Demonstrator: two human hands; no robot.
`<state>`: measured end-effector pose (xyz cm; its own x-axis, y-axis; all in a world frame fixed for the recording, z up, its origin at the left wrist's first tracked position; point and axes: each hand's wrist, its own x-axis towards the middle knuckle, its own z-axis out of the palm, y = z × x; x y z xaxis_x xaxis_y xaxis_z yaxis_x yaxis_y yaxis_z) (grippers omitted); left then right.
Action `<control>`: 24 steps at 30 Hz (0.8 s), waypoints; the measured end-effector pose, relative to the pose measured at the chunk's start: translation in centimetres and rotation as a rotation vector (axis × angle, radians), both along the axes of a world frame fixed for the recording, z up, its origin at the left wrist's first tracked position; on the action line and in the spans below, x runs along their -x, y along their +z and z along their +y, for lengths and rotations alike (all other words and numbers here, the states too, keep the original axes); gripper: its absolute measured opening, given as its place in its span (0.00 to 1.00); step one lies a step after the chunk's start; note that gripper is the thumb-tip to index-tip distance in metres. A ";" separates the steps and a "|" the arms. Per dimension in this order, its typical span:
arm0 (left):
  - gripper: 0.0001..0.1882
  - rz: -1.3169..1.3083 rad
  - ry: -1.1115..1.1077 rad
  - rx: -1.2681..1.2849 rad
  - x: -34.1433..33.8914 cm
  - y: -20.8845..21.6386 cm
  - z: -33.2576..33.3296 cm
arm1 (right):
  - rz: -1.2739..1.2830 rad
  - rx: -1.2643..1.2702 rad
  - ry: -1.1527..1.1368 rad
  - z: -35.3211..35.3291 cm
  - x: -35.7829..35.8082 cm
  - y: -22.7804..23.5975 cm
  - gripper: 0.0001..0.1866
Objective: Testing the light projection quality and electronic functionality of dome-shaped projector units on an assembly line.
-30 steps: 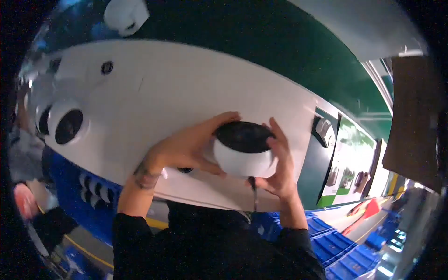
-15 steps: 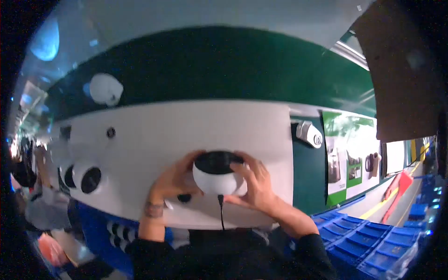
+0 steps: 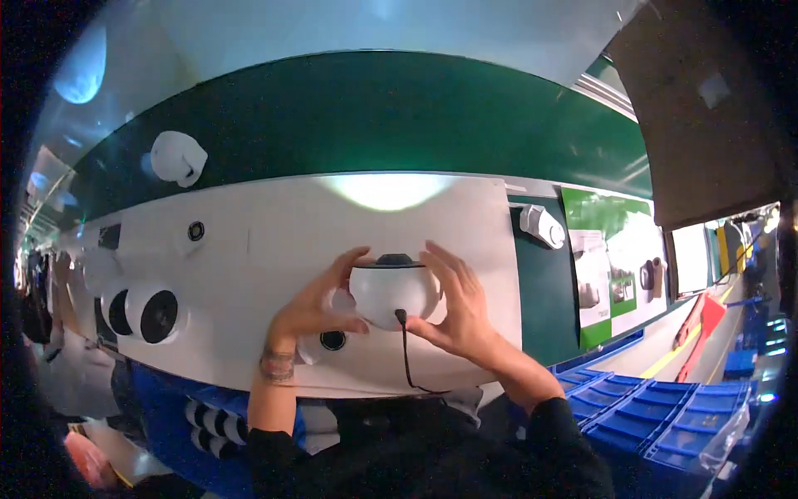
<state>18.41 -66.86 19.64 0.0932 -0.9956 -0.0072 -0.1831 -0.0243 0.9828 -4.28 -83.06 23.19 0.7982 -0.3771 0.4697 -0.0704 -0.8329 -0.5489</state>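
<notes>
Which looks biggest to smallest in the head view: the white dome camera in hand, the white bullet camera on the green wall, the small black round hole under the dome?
1. White dome camera, held between left hand and right hand; nearest the lens, so partly inflated.
2. White bullet camera.
3. Small black round hole.

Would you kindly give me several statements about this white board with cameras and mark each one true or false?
1. Both hands grip the white dome camera with a dark top. True: the left hand and right hand clasp its sides.
2. A black cable hangs from the dome. True.
3. The dome rests inside a blue plastic bin. False: it is held up against the white board.
4. The band above the board is red. False: the band is green.
</notes>
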 end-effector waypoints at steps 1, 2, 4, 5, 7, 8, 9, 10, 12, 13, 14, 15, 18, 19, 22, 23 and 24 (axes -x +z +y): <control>0.65 -0.029 0.001 0.048 0.3 0.0 -0.2 | -0.083 0.015 -0.017 0.2 0.0 0.6 0.43; 0.67 -0.055 0.009 0.096 0.7 0.0 -0.3 | -0.154 0.102 0.008 0.4 0.0 1.1 0.38; 0.71 -0.096 -0.003 0.150 1.0 0.1 -0.5 | -0.226 0.245 0.052 0.8 0.0 2.0 0.30; 0.72 -0.073 0.004 0.152 1.2 0.0 -0.5 | -0.219 0.261 0.089 1.0 0.1 2.3 0.25; 0.73 -0.110 0.007 0.125 1.2 -0.1 -0.2 | -0.170 0.248 0.128 1.3 -0.2 2.4 0.24; 0.73 -0.149 0.012 0.124 0.9 -0.2 0.0 | -0.126 0.234 0.137 1.4 -0.3 2.4 0.23; 0.73 -0.159 0.024 0.144 0.7 -0.4 0.3 | -0.153 0.243 0.104 1.5 -0.7 2.3 0.26; 0.73 -0.104 0.014 0.076 0.5 -0.5 0.5 | -0.172 0.244 0.105 1.7 -0.8 2.2 0.26; 0.73 -0.008 -0.006 0.055 -0.1 -0.8 0.8 | -0.154 0.255 0.083 1.9 -0.9 2.3 0.26; 0.71 -0.063 0.007 0.011 -0.1 -0.8 1.0 | -0.170 0.282 0.078 1.9 -1.1 2.3 0.26; 0.69 -0.134 0.022 0.017 -0.2 -0.9 0.8 | -0.195 0.264 0.091 1.8 -1.3 2.3 0.25; 0.63 -0.174 0.018 -0.049 -0.2 -0.8 0.9 | -0.185 0.294 0.100 1.8 -1.5 2.3 0.26; 0.57 -0.085 0.090 0.029 0.5 -0.4 0.3 | -0.116 0.163 0.059 1.8 -1.5 2.0 0.33; 0.57 -0.052 0.099 0.016 0.7 -0.2 0.1 | -0.104 0.143 0.057 1.5 -1.4 1.8 0.45; 0.56 -0.022 0.103 -0.104 0.6 0.2 0.1 | 0.077 -0.105 0.018 0.9 -0.8 1.1 0.52; 0.56 -0.052 0.097 -0.132 0.5 0.2 0.1 | 0.150 -0.068 0.016 0.8 -0.6 0.8 0.55; 0.55 -0.083 0.098 -0.147 0.5 0.1 0.2 | 0.128 -0.063 0.034 0.8 -0.4 0.5 0.56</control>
<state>17.93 -66.66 19.76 0.1956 -0.9706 -0.1404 -0.2536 -0.1883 0.9488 -3.89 -82.31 23.70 0.8631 -0.3740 0.3393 -0.1155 -0.8002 -0.5885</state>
